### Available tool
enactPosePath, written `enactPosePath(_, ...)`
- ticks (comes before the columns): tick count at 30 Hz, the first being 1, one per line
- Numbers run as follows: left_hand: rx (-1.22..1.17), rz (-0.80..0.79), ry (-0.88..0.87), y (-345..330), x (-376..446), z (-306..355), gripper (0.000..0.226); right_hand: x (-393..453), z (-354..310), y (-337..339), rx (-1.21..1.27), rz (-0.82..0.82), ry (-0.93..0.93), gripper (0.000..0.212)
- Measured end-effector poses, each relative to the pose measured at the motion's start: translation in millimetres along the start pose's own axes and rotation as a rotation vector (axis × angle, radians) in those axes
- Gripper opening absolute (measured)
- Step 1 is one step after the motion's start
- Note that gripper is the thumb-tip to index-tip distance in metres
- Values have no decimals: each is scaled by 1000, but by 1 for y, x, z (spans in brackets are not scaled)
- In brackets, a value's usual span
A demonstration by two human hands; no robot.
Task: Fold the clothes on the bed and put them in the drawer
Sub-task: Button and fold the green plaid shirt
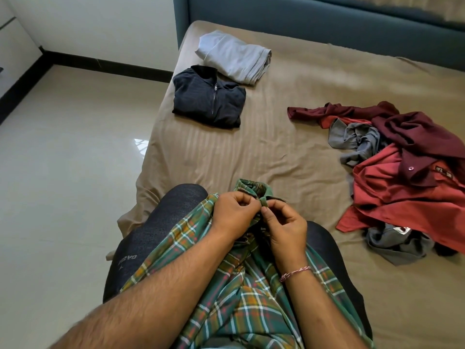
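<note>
A green plaid shirt (241, 298) lies across my lap, its collar pointing away from me. My left hand (232, 214) and my right hand (284, 224) both pinch the shirt front just below the collar, fingertips nearly touching. At the bed's far left sit a folded dark zip jacket (208, 99) and, behind it, a folded light grey garment (234, 56). On the right lies a loose heap of red, maroon and grey clothes (402, 177). No drawer is in view.
The bed (276, 147) has a tan striped sheet and a teal headboard (314, 18) at the back. A glossy tiled floor (63, 172) runs along the left. I sit at the bed's near left corner, knees in dark trousers.
</note>
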State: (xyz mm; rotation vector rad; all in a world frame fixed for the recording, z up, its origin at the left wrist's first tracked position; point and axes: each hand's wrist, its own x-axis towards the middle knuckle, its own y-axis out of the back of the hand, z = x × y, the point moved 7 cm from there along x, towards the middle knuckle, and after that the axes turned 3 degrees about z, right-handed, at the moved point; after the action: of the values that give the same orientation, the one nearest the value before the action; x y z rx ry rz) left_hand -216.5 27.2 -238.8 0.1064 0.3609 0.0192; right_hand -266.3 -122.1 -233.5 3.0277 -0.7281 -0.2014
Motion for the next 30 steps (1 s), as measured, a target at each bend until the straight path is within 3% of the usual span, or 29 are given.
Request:
enactPosePath(4,-80,-57,31,-3,-1,1,14,3,0,3,-71,20,65,19)
enactPosePath(9,-159,-86,86,-5,0,-3,28,1,0,-3,13,-29,18,16)
enactPosePath(15,-145,-129,85,-4,3,-5,17,-2,9,-4,157,-46,-170,18)
enactPosePath(20,-95,-260,-19,-13,2,-1,11,0,15,-3,329,-72,-287,12)
enactPosePath(24,-137,-291,-10,-14,2,-2,9,1,16,-4,338,-118,-298,33)
enactPosePath(30,-239,-217,79,-8,2,-9,6,1,8,-1,230,-85,-196,11)
